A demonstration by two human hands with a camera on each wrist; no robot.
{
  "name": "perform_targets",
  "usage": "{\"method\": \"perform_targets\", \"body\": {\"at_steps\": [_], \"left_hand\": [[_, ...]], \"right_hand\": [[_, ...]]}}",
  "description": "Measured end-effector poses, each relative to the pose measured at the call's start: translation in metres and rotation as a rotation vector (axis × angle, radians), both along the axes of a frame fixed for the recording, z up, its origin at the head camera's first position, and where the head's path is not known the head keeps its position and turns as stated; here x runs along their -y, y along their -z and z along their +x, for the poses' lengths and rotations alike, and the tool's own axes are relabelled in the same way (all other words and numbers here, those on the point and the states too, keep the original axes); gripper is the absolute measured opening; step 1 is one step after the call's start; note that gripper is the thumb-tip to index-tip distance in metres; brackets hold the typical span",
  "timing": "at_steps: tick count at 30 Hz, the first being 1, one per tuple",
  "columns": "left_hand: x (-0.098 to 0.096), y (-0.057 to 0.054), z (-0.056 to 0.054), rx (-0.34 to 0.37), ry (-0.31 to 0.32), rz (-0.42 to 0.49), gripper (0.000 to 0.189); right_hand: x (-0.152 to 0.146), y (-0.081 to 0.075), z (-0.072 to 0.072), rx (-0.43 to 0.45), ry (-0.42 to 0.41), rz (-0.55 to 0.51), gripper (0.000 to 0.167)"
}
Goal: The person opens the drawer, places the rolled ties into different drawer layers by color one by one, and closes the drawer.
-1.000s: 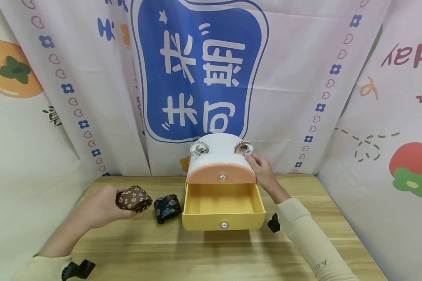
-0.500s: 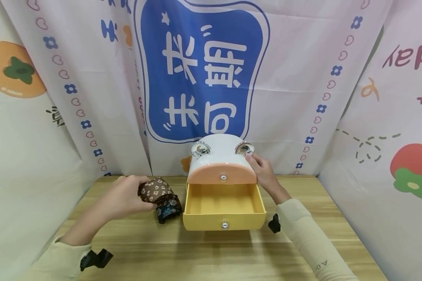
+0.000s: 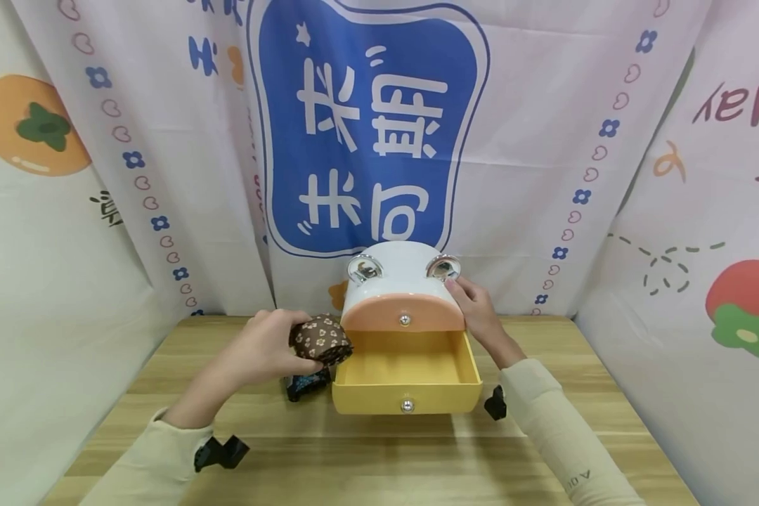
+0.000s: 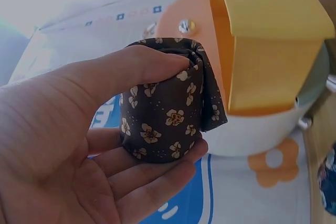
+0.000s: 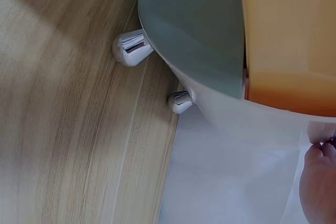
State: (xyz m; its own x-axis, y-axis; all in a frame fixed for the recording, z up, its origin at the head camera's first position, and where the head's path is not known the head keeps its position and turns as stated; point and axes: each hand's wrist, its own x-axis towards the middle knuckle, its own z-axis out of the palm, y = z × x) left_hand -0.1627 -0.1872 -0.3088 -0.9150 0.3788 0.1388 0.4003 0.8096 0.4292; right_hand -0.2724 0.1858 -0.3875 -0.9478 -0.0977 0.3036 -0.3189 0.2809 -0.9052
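Observation:
My left hand (image 3: 266, 348) holds a rolled brown necktie with a flower pattern (image 3: 321, 339). In the left wrist view, the thumb lies over the top of the roll (image 4: 163, 106) and the fingers are underneath. The roll is at the left edge of the pulled-out yellow drawer (image 3: 407, 399). Behind it, a dark floral roll (image 3: 306, 384) lies on the table, partly hidden. My right hand (image 3: 477, 309) grips the white drawer box (image 3: 395, 270) beside its right mirrored eye (image 3: 443, 268). Only part of that hand shows in the right wrist view.
The box's peach upper drawer (image 3: 405, 313) is closed. Silver feet (image 5: 131, 48) carry the box on the wooden table (image 3: 354, 464). A printed curtain (image 3: 512, 176) hangs close behind it, and white printed sheets stand at both sides.
My left hand has carried the brown necktie rightward, past the dark roll, to the drawer's left edge. My right hand stays on the box.

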Motion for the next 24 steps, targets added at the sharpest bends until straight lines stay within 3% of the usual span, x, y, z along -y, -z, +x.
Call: {"method": "perform_targets", "body": {"at_steps": [3,7,15,24], "left_hand": [[-0.008,0.002,-0.003,0.001,0.019,0.008,0.049],[-0.018,0.004,-0.005,0.0,0.038,0.012,0.051],[-0.034,0.014,-0.01,0.021,0.074,0.047,0.051],[-0.047,0.025,-0.02,0.012,0.102,0.012,0.06]], "right_hand": [[0.001,-0.007,0.007,-0.009,-0.001,0.002,0.043],[0.001,-0.006,0.007,-0.002,0.0,-0.001,0.042],[-0.004,0.025,-0.02,0.008,0.016,-0.038,0.045],[-0.004,0.028,-0.021,-0.021,0.023,-0.04,0.048]]}}
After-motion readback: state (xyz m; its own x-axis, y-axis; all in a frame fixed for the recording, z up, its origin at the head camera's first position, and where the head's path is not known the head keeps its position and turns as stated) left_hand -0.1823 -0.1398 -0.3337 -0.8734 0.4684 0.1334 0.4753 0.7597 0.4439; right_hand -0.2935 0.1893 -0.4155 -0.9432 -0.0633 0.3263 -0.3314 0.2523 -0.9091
